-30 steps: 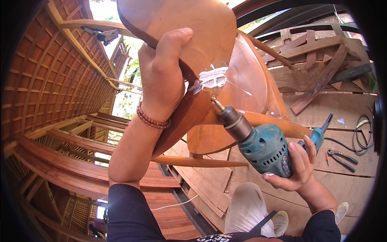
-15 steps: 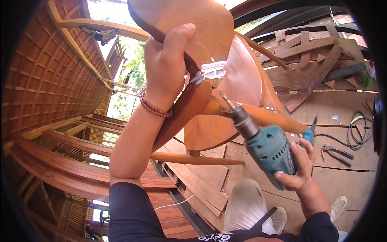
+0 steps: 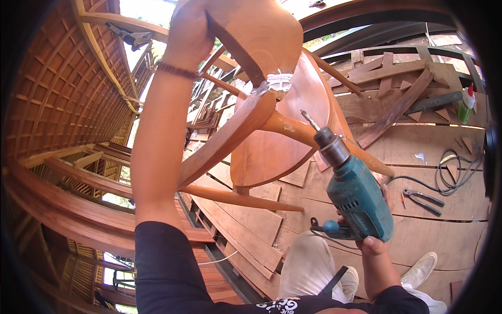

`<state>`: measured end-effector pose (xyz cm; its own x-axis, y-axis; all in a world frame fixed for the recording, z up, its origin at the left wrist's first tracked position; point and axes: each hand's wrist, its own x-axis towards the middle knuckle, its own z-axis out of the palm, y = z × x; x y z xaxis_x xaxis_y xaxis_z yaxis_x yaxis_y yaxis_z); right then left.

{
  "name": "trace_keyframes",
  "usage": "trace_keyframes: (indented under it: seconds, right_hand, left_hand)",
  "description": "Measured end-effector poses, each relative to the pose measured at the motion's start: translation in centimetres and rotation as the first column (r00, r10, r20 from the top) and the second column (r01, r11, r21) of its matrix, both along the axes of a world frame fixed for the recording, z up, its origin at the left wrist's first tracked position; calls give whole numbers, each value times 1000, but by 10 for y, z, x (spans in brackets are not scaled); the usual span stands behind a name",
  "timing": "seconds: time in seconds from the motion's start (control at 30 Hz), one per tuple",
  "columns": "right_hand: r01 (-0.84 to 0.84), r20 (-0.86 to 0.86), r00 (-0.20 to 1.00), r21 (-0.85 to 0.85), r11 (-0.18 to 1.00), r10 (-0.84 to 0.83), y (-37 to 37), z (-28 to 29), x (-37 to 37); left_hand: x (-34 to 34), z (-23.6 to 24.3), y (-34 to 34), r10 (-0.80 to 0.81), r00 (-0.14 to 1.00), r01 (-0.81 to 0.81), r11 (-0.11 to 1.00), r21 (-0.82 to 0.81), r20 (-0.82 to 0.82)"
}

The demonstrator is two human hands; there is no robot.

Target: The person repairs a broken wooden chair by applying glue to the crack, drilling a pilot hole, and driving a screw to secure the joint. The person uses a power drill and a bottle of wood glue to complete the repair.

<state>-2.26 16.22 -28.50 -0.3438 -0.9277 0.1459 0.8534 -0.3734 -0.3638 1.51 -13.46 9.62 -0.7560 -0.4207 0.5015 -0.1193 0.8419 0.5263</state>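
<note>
A wooden chair (image 3: 293,125) with a curved seat and round legs lies tipped in front of me. My left hand (image 3: 191,34) is closed on the edge of its wide backrest (image 3: 261,31), near the top of the view. White glue-like paste (image 3: 280,82) lies at the joint where the backrest meets the frame. In my right hand (image 3: 375,248) is a teal power drill (image 3: 358,193), its body partly hiding my fingers. Its bit (image 3: 309,119) points up and left, apart from the chair, just right of the joint.
Right of the chair, pincers (image 3: 424,201) and a coiled cable (image 3: 460,170) lie on the plank floor (image 3: 418,240). Farther back are wood offcuts (image 3: 402,102) and a green bottle with a red cap (image 3: 465,104). My knee (image 3: 308,261) is below the chair.
The drill has moved lower and turned about its length, so its handle end now shows on the left. My left hand has shifted up and left with the backrest, tilting the chair slightly.
</note>
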Motion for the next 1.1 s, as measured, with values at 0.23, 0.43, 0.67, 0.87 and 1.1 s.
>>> trace_keyframes:
  seconds: [0.23,0.43,0.67,0.87,1.1]
  right_hand:
    - [26,53,998,2,1000,-26,-10,2,1]
    - [2,44,999,-2,1000,-2,-15,-5,3]
    - [-47,145,988,-35,998,52,-20,2,18]
    - [-82,196,975,-115,990,104,-26,0,31]
    - [-85,199,974,-112,990,106,-34,-4,41]
  left_hand:
    - [-17,-45,52,31,957,22,983,180,-288]
    - [-25,-52,53,-37,911,114,980,165,-411]
    - [-4,-59,31,136,921,-9,944,330,-364]
    - [-15,-54,51,148,944,56,811,583,-296]
    - [-6,-56,42,73,962,109,782,613,-264]
